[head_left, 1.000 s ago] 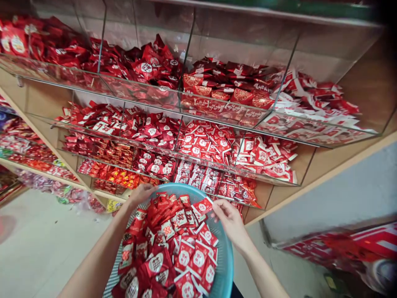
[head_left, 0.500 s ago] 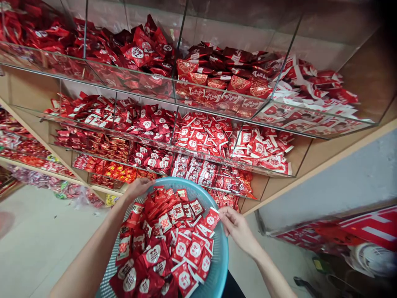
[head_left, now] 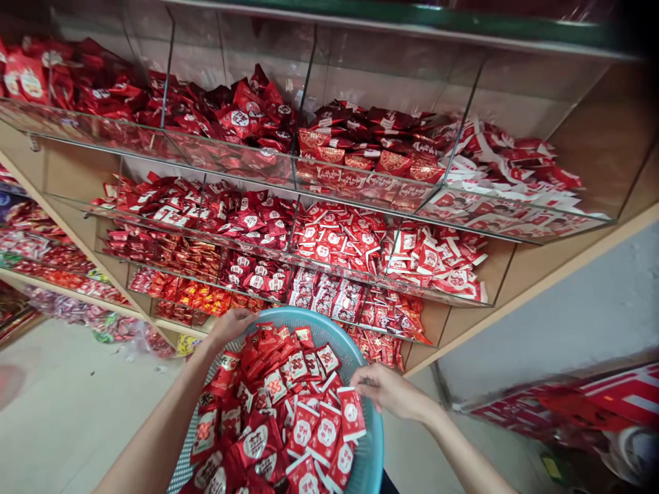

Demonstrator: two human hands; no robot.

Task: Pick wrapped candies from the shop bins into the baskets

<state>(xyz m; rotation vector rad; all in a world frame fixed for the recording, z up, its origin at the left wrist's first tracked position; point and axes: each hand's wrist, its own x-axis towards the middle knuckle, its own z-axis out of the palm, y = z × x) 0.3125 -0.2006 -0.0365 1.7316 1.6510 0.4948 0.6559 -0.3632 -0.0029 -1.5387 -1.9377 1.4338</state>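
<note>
A teal plastic basket point(head_left: 373, 439) with mesh sides is tilted below the shelves, heaped with small red candy packets point(head_left: 268, 384). On its far left rim rests my left hand point(head_left: 234, 326), closed round the edge with the fingertips partly hidden. My right hand point(head_left: 375, 387) is over the basket's right rim. Its thumb and fingers pinch the top corner of a red and white candy packet point(head_left: 352, 414), which hangs upright above the other packets. Larger dark red packets with white ovals point(head_left: 257, 439) lie toward the near side of the basket.
Ahead rises a wooden shelf unit point(head_left: 473, 322) with glass-divided bins of red packets point(head_left: 334, 237) in several tiers. More bagged sweets point(head_left: 77, 309) sit low at the left. At the right are a grey wall point(head_left: 556, 322) and red printed material point(head_left: 622, 394). Pale floor tiles point(head_left: 77, 391) lie below.
My right hand has moved slightly left and down, and the pinched packet has swung from slanted to hanging upright. The view has tilted up, showing more of the upper shelf.
</note>
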